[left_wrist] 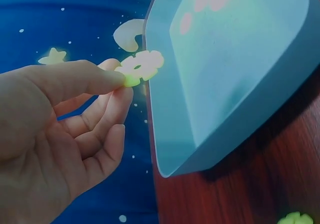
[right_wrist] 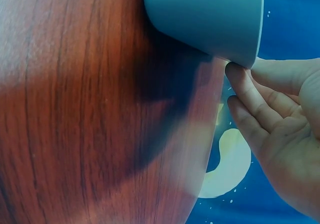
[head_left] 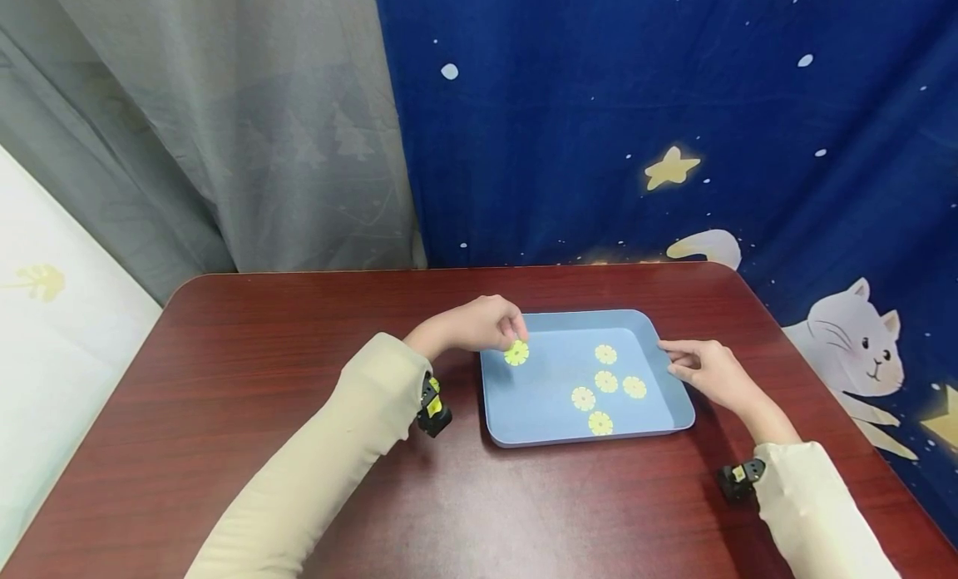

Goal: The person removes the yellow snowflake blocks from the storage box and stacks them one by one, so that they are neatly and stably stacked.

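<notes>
My left hand [head_left: 486, 323] pinches a yellow snowflake building disc [head_left: 516, 353] between thumb and index finger, over the left side of a blue-grey tray [head_left: 539, 433]. In the left wrist view the disc [left_wrist: 142, 66] shows its centre hole and notched edge, and the other fingers curl loosely below it. Several more yellow discs [head_left: 605, 381] lie on the tray's floor, right of its middle. At the tray's right rim, my right hand [head_left: 711, 371] grips the wall between thumb and fingers. The right wrist view shows its fingertips [right_wrist: 237, 73] at the tray's outer corner.
The tray stands on a dark red wooden table [head_left: 299, 313]. A blue curtain [head_left: 539, 130] with stars and a cat hangs behind, beside a grey curtain [head_left: 299, 130]. Both wrists carry small black cameras; a yellow-green piece [left_wrist: 296, 219] shows low in the left wrist view.
</notes>
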Action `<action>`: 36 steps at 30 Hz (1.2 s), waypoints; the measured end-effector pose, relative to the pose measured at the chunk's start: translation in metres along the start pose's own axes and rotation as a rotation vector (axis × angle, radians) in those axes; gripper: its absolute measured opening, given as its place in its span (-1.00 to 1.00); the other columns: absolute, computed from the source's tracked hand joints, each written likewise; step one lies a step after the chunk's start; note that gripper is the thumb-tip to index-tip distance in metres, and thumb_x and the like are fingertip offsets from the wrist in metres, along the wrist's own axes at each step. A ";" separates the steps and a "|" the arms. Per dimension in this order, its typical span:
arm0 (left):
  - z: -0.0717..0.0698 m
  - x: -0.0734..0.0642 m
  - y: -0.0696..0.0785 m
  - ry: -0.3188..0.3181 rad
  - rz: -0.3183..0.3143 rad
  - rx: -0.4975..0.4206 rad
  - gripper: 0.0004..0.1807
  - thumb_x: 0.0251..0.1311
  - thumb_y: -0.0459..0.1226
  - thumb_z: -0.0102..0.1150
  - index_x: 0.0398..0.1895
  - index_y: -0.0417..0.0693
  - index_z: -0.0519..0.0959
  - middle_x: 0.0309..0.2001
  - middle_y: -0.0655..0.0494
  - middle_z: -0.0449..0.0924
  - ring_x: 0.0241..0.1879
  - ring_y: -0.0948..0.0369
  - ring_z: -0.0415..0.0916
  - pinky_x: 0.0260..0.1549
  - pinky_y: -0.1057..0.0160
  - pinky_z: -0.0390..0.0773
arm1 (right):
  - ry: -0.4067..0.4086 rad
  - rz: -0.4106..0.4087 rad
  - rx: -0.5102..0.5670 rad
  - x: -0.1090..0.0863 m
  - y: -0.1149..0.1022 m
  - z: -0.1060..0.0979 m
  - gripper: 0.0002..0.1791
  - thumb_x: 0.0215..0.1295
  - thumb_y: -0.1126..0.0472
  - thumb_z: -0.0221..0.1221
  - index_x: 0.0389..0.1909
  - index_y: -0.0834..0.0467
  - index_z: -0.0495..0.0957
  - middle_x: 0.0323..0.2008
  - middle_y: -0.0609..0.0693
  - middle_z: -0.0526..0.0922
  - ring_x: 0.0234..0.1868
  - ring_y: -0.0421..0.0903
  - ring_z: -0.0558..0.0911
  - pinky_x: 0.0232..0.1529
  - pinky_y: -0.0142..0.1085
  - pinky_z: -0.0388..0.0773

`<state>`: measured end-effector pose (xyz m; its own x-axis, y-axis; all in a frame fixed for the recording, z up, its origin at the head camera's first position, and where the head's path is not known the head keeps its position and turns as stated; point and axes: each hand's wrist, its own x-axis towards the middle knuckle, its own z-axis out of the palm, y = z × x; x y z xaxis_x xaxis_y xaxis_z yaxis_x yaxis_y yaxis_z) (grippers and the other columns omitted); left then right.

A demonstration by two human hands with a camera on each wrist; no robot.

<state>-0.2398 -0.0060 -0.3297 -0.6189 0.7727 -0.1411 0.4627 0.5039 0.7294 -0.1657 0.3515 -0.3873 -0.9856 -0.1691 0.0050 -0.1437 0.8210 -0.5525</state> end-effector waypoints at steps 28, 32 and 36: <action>-0.017 -0.056 -0.026 0.022 0.047 0.065 -0.81 0.01 -0.53 0.01 -0.32 -0.24 0.57 -0.42 0.07 0.53 -0.39 0.25 0.43 -0.34 0.33 0.46 | 0.000 -0.010 -0.001 -0.001 0.004 0.000 -0.57 0.11 0.44 0.16 0.06 0.40 0.45 -0.21 0.28 0.61 -0.24 0.09 0.61 -0.28 -0.15 0.55; -0.018 -0.064 -0.034 0.029 0.023 0.046 -0.82 0.01 -0.54 0.01 -0.34 -0.25 0.56 -0.43 0.07 0.52 -0.40 0.23 0.42 -0.34 0.31 0.45 | -0.001 -0.008 -0.001 -0.002 0.004 0.000 -0.57 0.11 0.45 0.15 0.06 0.39 0.45 -0.21 0.27 0.61 -0.24 0.08 0.61 -0.28 -0.15 0.55; -0.019 -0.070 -0.044 0.037 -0.008 0.028 -0.83 0.02 -0.55 0.03 -0.34 -0.25 0.56 -0.43 0.06 0.53 -0.41 0.23 0.43 -0.34 0.30 0.46 | -0.005 -0.009 0.000 -0.002 0.004 0.000 -0.57 0.12 0.44 0.15 0.06 0.40 0.45 -0.21 0.28 0.61 -0.24 0.09 0.61 -0.28 -0.14 0.55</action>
<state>-0.2288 -0.0896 -0.3392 -0.6453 0.7543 -0.1213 0.4751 0.5205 0.7095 -0.1645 0.3548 -0.3893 -0.9838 -0.1793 0.0064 -0.1530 0.8194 -0.5524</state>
